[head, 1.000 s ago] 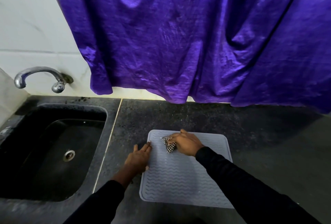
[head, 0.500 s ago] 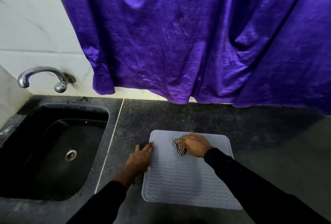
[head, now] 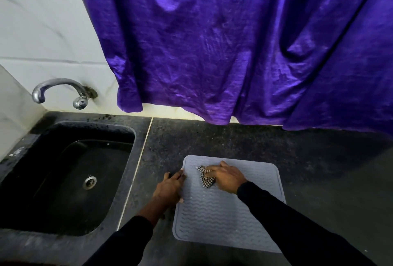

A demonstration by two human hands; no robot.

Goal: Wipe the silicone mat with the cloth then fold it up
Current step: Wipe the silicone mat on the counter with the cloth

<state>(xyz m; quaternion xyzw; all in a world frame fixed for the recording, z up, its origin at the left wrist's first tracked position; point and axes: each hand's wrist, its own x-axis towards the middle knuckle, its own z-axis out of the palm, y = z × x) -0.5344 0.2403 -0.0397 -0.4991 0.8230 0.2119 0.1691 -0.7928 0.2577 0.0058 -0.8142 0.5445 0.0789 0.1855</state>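
Observation:
A light grey silicone mat [head: 225,221] with a wavy ribbed surface lies flat on the dark countertop, right of the sink. A small black-and-white checked cloth [head: 205,178] sits bunched on the mat's far left part. My right hand [head: 226,177] lies over the cloth with its fingers fairly straight, pressing it onto the mat. Flat on the mat's left edge rests my left hand [head: 170,187], half on the counter, holding the mat down.
A black sink [head: 63,176] with a round drain is set into the counter on the left, and a chrome tap [head: 61,91] sticks out of the tiled wall above it. A purple curtain [head: 234,49] hangs behind, down to the dark countertop [head: 319,170].
My right hand slid the cloth a little to the right across the mat's far end, then back to the left. The left hand stayed on the mat's left edge.

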